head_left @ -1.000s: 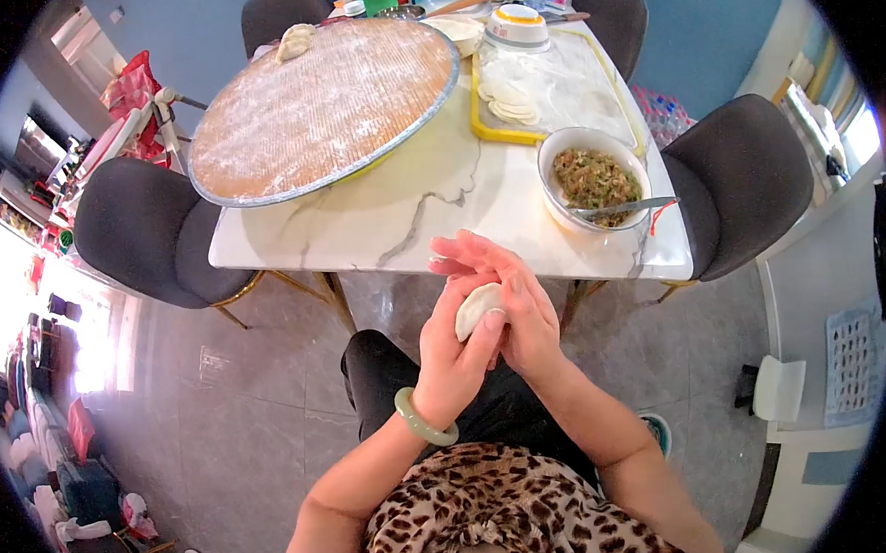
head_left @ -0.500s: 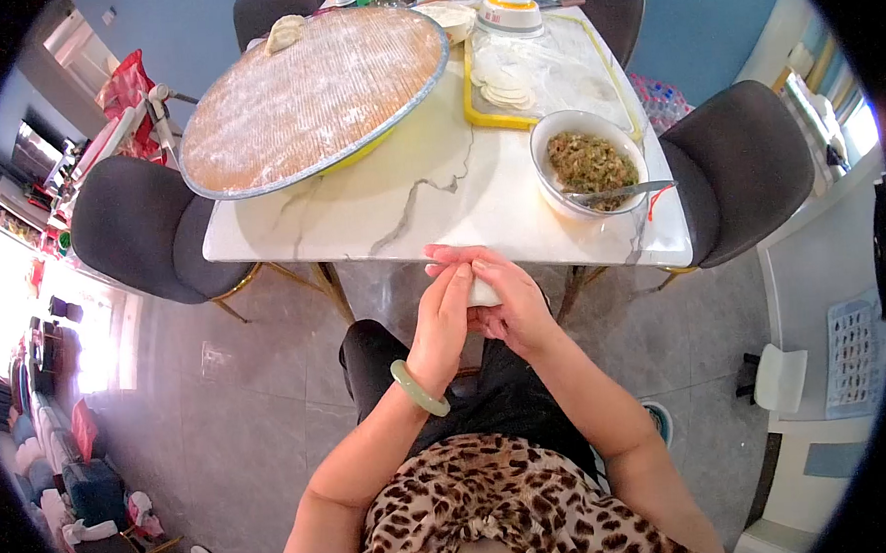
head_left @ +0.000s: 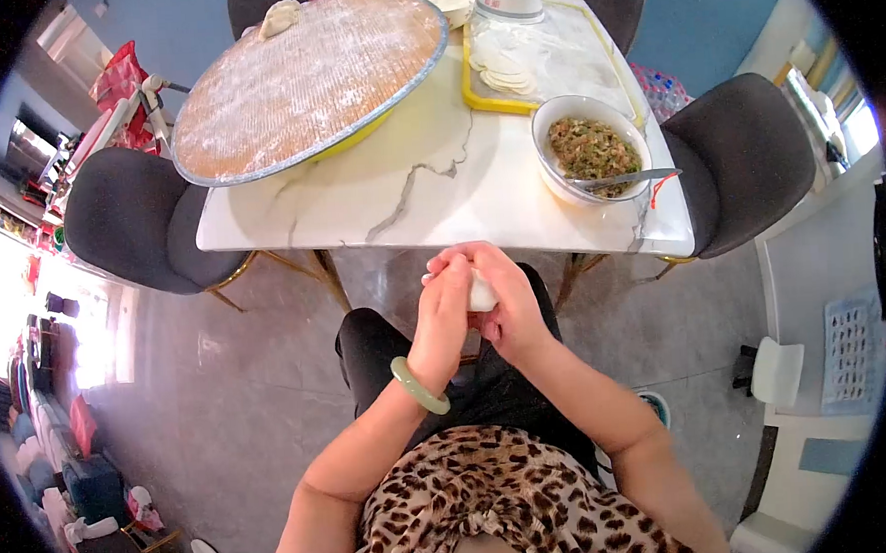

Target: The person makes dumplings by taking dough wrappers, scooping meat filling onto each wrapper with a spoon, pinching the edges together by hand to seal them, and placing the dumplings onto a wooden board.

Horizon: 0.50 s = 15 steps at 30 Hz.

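A white dumpling [head_left: 482, 293] is cupped between my two hands, just off the near edge of the table; only part of it shows. My left hand [head_left: 445, 304], below a pale green bangle, is closed against it from the left, with the thumb on top. From the other side my right hand [head_left: 509, 295] wraps round it, its fingers overlapping the left ones. Ahead to the right stands a white bowl [head_left: 546, 174] of chopped filling [head_left: 594, 156], with a metal-handled utensil [head_left: 626, 178] resting in it. Round dough wrappers [head_left: 504, 73] lie on a yellow-rimmed board [head_left: 577, 54].
A large floured round tray [head_left: 313, 93] carries a finished dumpling [head_left: 279, 20] near its far edge and rests on something yellow. Behind the board stand an upturned white bowl [head_left: 509, 1] and a bowl of flour [head_left: 449, 4]. Dark chairs [head_left: 748, 165] flank the marble-patterned table [head_left: 359, 211].
My hands have turned slightly and closed further round the dumpling, the right fingers curling over it. The view has shifted a little, so the table sits higher.
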{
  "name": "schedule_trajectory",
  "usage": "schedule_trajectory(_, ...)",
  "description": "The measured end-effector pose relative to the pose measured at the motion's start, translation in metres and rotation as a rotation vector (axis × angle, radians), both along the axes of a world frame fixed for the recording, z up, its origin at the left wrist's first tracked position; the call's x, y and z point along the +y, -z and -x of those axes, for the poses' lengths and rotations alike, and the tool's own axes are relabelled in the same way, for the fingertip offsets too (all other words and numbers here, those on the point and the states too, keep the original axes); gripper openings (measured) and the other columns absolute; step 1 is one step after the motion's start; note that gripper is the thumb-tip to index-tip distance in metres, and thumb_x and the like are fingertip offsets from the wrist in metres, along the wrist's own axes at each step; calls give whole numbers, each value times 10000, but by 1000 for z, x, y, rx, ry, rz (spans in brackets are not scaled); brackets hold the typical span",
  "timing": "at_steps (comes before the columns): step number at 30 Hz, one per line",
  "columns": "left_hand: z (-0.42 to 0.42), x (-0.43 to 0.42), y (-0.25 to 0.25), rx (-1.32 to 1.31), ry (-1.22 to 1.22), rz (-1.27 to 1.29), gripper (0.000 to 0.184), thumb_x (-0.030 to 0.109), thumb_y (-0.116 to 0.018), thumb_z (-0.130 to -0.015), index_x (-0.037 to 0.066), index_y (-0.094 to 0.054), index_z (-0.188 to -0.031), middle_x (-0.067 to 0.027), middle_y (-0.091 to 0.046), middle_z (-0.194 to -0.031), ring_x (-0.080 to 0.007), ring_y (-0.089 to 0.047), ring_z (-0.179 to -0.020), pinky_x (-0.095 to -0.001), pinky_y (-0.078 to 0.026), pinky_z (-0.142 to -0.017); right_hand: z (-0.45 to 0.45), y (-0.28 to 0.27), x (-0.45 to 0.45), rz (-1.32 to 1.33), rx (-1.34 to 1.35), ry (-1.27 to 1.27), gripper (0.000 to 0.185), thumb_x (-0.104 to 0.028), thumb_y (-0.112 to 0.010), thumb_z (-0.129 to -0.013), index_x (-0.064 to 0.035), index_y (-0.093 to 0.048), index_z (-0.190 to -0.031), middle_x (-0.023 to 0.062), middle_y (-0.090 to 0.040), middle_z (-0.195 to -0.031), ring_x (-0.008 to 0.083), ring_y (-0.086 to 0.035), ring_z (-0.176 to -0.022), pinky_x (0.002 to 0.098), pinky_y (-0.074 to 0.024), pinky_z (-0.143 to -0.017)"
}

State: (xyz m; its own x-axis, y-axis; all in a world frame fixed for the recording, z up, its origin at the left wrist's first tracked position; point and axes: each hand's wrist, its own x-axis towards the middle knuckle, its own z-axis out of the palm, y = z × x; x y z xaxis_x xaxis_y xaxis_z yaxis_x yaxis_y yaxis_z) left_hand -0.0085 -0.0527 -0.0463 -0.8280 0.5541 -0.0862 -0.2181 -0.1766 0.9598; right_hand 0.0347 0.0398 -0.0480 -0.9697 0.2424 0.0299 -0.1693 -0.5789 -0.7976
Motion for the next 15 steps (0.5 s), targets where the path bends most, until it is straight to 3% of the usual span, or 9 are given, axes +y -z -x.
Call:
schedule_trajectory(2,5,-6,-19,-222,216,-138,408,374,-356,-1010,50,-587,-916,-41,-586,-706,-127,-551,-592,-261,-455,-510,-2,-1,6,64,-36,-32,403,-312,-373,-976,13,-508,-1173,154,-582,-1163,229,-600,-1031,330,-505,-870)
schedule_trajectory(7,5,-4,-6,-204,200,-79,419,383,-344,-1010,53,-576,-898,-60,-593,-697,-150,-572,-559,-260,-458,-465,0,-10,3,-76,-76,-51,380,-259,-329,-970,18,-496,-1169,175,-573,-1188,254,-598,-1035,335,-528,-836)
schedule_trajectory(10,1,-3,0,12,24,24,378,330,-361,-1009,38,-565,-882,-64,-587,-691,-155,-571,-540,-255,-450,-435,-2,-7,0,-90,-114,-48,349,-196,-325,-942,26,-509,-1138,200,-584,-1155,259,-598,-1026,333,-535,-811)
schedule_trajectory(11,-2,-5,-5,-54,53,-9,351,301,-369,-1007,30,-558,-891,-65,-583,-695,-155,-569,-536,-257,-450,-431,-3,-7,-2,-90,-118,-53,349,-196,-325,-942,26,-509,-1138,200,-584,-1155,259,-598,-1026,333,-535,-811)
schedule_trajectory(13,-4,-8,-9,-127,79,-40,324,273,-376,-1005,22,-552,-900,-65,-580,-699,-155,-566,-531,-258,-450,-426,-6,-7,-7,-91,1,19,317,-140,-356,-915,21,-558,-1099,146,-640,-1065,173,-603,-941,257,-496,-774)
schedule_trajectory(15,-6,-16,-4,161,76,146,305,255,-375,-1004,23,-549,-909,-60,-574,-697,-152,-567,-540,-258,-447,-422,-9,-4,-15,-58,15,46,316,-133,-356,-910,27,-560,-1090,156,-637,-1067,191,-604,-956,277,-484,-823)
